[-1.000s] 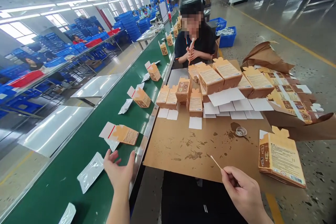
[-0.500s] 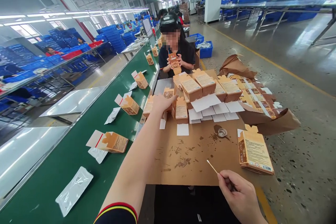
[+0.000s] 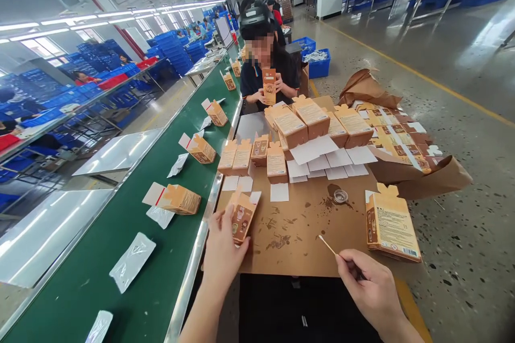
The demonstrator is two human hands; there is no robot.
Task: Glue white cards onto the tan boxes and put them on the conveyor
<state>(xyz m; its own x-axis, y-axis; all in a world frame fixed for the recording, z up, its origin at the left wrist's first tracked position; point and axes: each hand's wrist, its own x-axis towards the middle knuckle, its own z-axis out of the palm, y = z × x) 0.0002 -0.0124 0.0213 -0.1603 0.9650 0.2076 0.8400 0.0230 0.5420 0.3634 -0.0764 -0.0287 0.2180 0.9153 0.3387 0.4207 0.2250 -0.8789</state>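
My left hand [image 3: 223, 244] is closed around a small brown carton [image 3: 243, 217] with pictures on its side, at the left edge of the cardboard-covered table. Between the thumb and fingers of my right hand [image 3: 366, 284] is a cotton swab [image 3: 326, 244], its white tip pointing up and left over the table. Near the right hand stands a larger-looking open carton [image 3: 392, 222] with printed text. A small clear dish [image 3: 340, 196] sits beyond the swab, among dark wet spots. Several more cartons [image 3: 277, 163] with white flaps hanging out stand farther back.
On my left runs a green conveyor belt [image 3: 161, 249] bearing open cartons [image 3: 183, 198] and silver pouches [image 3: 132, 261]. A pile of cartons [image 3: 311, 115] covers the table's far side. Brown wrapping paper [image 3: 434, 185] with flat cartons lies right. Opposite, a co-worker [image 3: 267, 72] holds a carton.
My left hand has come back from the far row, bringing a carton nearer. The belt's cartons and pouches have shifted toward me. My right hand still holds the swab.
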